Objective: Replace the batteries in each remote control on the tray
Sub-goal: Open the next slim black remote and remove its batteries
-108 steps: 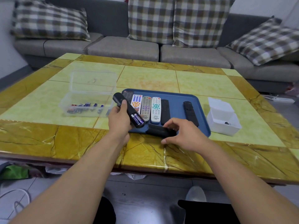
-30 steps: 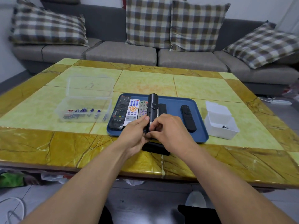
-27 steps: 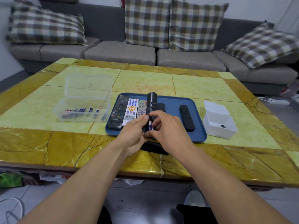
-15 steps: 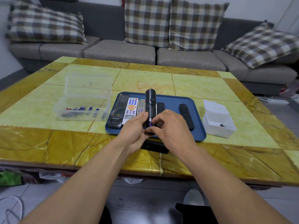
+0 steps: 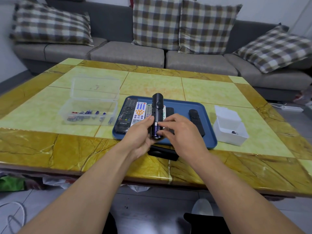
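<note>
My left hand (image 5: pixel 140 132) grips a black remote (image 5: pixel 157 107) upright above the near edge of the blue tray (image 5: pixel 209 141), its battery bay open toward me. Two purple batteries (image 5: pixel 156 131) sit in the bay. The thumb and fingers of my right hand (image 5: pixel 180 130) pinch the batteries from the right. The remote's black back cover (image 5: pixel 163 152) lies on the table just below my hands. Several more remotes lie side by side on the tray, among them a black one (image 5: pixel 127 114), a white one (image 5: pixel 139 113) and a separate black one (image 5: pixel 195 119).
A clear plastic box (image 5: pixel 89 114) with several batteries and its lid up stands left of the tray. A small white box (image 5: pixel 231 130) with something small inside stands to the right. The grey sofa (image 5: pixel 128 53) with checked cushions runs behind the table.
Earlier my right hand laid the back cover on the table. Since then both hands have met at the upright remote, and my right fingers have closed on the batteries in the bay.
</note>
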Demonstrator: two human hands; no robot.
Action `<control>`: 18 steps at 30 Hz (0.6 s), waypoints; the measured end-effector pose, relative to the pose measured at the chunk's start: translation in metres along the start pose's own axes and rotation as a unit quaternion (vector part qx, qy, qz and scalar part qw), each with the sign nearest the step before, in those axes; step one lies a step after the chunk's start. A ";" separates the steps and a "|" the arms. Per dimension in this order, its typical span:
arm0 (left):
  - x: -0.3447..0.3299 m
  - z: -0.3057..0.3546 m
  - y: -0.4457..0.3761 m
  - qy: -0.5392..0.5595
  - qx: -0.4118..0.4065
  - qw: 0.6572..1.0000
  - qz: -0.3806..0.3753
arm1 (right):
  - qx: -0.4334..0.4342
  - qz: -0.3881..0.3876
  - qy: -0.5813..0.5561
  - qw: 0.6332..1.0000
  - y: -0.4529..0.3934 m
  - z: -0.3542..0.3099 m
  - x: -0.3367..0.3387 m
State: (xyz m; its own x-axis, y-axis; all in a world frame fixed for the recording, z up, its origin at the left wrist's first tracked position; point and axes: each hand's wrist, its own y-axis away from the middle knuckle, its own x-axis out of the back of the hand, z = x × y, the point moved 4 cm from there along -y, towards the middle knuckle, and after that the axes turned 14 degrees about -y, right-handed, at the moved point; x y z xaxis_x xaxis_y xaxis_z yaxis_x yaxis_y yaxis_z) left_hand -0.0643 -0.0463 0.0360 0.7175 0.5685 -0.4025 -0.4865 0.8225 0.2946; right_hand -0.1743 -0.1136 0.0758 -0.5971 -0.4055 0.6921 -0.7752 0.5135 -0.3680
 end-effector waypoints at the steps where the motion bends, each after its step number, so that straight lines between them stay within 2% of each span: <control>1: 0.000 0.001 0.000 0.002 0.000 1.000 -0.001 | 0.000 0.003 0.006 1.000 0.000 -0.001 0.000; 7: 0.003 0.001 0.000 0.005 0.002 1.000 0.000 | -0.012 -0.033 0.051 0.998 0.000 -0.003 -0.005; 15: 0.008 -0.001 -0.002 -0.049 0.004 0.998 0.025 | -0.022 -0.072 0.032 0.997 -0.005 -0.005 -0.007; 18: 0.008 -0.001 -0.002 -0.067 0.001 0.997 0.030 | -0.024 -0.064 0.029 0.997 -0.005 -0.007 -0.006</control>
State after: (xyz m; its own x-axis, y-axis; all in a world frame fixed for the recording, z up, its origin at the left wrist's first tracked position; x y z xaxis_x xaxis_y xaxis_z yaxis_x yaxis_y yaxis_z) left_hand -0.0580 -0.0432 0.0313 0.7473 0.6098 -0.2641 -0.5299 0.7867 0.3168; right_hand -0.1658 -0.1087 0.0777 -0.4807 -0.4266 0.7661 -0.8324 0.4968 -0.2457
